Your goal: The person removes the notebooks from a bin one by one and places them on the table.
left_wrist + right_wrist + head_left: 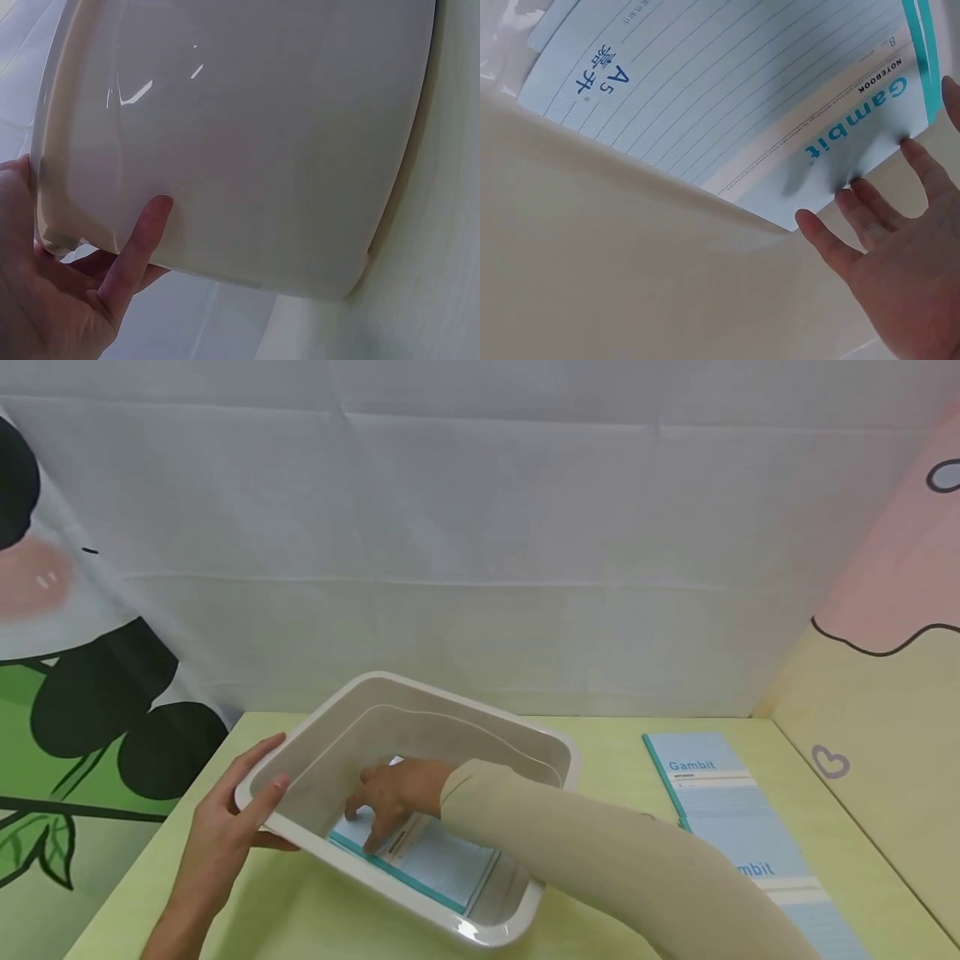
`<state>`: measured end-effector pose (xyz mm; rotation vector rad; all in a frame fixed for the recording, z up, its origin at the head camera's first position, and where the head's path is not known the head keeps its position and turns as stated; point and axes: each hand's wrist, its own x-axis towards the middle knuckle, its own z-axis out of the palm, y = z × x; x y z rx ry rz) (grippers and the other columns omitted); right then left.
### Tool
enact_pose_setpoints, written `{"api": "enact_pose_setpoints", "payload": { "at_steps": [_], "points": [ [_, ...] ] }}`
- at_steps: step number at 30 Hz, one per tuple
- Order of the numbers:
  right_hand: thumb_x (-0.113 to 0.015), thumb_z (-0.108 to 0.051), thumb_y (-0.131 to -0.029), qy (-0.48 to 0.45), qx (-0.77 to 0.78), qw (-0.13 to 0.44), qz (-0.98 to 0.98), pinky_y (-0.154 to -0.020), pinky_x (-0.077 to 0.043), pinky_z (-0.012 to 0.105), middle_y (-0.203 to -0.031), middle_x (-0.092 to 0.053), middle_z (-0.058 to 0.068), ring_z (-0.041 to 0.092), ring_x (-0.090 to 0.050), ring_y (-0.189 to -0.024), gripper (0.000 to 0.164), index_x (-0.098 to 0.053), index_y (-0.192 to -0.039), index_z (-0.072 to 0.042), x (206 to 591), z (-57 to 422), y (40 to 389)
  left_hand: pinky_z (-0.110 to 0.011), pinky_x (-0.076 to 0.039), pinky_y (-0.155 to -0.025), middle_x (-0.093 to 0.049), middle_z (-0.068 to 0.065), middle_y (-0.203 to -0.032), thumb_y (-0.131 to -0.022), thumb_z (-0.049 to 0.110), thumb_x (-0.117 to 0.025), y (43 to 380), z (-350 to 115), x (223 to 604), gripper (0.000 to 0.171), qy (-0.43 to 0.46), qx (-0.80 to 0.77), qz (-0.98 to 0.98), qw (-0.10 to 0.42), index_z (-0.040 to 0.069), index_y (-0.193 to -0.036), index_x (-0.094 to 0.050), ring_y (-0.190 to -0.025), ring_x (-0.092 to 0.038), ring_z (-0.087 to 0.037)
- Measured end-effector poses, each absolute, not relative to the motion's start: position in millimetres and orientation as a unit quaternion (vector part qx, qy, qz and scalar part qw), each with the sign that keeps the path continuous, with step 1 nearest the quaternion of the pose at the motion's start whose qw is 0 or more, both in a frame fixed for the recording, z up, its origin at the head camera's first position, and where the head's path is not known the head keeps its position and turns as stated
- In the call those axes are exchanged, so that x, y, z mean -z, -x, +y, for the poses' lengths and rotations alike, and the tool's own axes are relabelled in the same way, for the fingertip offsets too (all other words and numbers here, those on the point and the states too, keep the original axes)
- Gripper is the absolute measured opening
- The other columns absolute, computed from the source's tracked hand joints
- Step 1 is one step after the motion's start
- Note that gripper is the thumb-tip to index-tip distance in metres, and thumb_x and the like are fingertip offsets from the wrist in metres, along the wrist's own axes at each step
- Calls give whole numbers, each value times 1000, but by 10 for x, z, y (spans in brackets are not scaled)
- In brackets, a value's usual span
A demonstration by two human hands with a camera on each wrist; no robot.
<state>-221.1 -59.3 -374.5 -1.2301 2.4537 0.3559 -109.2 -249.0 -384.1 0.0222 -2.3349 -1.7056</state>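
Note:
A deep off-white plastic bin (345,681) stands turned at an angle on the table. My left hand (225,831) grips its left corner, thumb at the rim and fingers beneath it; the left wrist view shows a finger straight along the outer wall (247,172). Inside the bin lies a light-blue Gambit notebook (450,864) with a teal spine, over another whose edge peeks out (551,22). My right hand (393,797) reaches in with spread fingers, fingertips (845,196) at the end of the top notebook's cover. The right sleeve hides part of the bin.
More light-blue Gambit notebooks (716,797) lie in a row on the table's right side, partly behind the right sleeve (585,827). A pale cloth wall (480,527) closes off the back, with printed panels (885,710) at both sides.

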Motion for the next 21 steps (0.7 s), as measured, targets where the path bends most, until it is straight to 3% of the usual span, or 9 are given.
{"api": "enact_pose_setpoints", "payload": {
  "at_steps": [4, 8, 11, 21],
  "points": [
    [-69, -73, -86, 433, -134, 171, 875, -102, -52, 29, -155, -41, -15, 6, -48, -138, 67, -47, -147, -55, 3770, -598, 2190, -44, -65, -57, -53, 10, -129, -107, 21, -59, 1098, -2489, 3846, 55, -6, 583, -803, 126, 26, -159, -43, -91, -69, -9],
    [-69, -77, -83, 432, -143, 156, 877, -108, -50, 28, -162, -35, -17, 4, -42, -145, 77, -39, -152, -56, 3805, -612, 2167, -44, -65, -57, -53, 11, -130, -107, 21, -59, 1100, -2493, 3850, 55, -7, 581, -804, 127, 26, -159, -43, -91, -69, -9],
    [-69, -77, -83, 437, -156, 141, 874, -114, -45, 28, -165, -31, -16, 5, -37, -150, 83, -35, -155, -54, 3835, -630, 2143, -44, -65, -57, -53, 12, -131, -107, 21, -59, 1095, -2494, 3850, 55, -8, 582, -803, 126, 25, -159, -42, -92, -69, -8],
    [-78, -67, -79, 441, -180, 118, 872, -115, -42, 31, -160, -35, -13, 5, -39, -147, 94, -31, -158, -47, 3888, -683, 2095, -45, -65, -57, -54, 11, -130, -107, 20, -59, 1092, -2481, 3841, 54, -3, 586, -800, 130, 24, -159, -43, -91, -70, -8]
  ]
}}
